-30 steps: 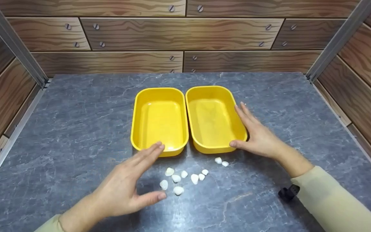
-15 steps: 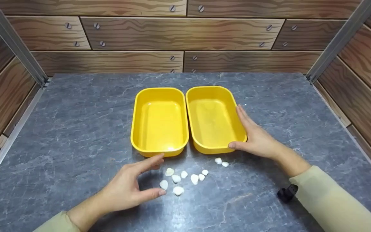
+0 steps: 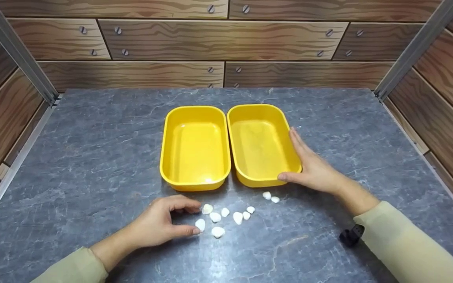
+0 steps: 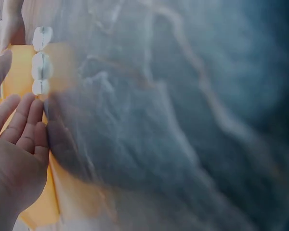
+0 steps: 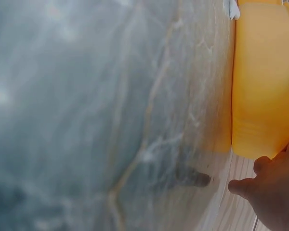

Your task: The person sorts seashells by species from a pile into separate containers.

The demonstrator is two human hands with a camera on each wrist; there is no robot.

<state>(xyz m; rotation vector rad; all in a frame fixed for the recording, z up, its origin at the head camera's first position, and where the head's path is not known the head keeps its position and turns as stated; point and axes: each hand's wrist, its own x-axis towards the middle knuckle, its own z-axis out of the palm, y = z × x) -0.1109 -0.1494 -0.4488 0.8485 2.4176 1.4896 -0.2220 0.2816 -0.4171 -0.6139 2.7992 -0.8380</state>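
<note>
In the head view two yellow plastic bins, a left bin [image 3: 164,153] and a right bin [image 3: 264,182], stand side by side. My right hand [image 3: 317,169] rests on the right bin's near right corner, thumb at the front rim, straight fingers along the outer side. Before the left bin my left hand [image 3: 163,218] is low over the table, fingers and thumb apart around the left edge of a group of small white stones [image 3: 215,217]. Its thumb tip is right at one white stone [image 3: 200,224]. The left wrist view shows the left hand's palm [image 4: 19,163] beside white stones [image 4: 42,66].
Several white stones lie scattered in front of the bins, including a pair [image 3: 271,197] near the right bin. The dark grey marbled table [image 3: 92,157] reaches to wood-patterned walls [image 3: 222,39]. A black wrist device [image 3: 351,235] sits by the right sleeve.
My left hand has come down and back from over the left bin's near rim to the stones, its fingers bending more. My right hand stays at the right bin with only a slight shift.
</note>
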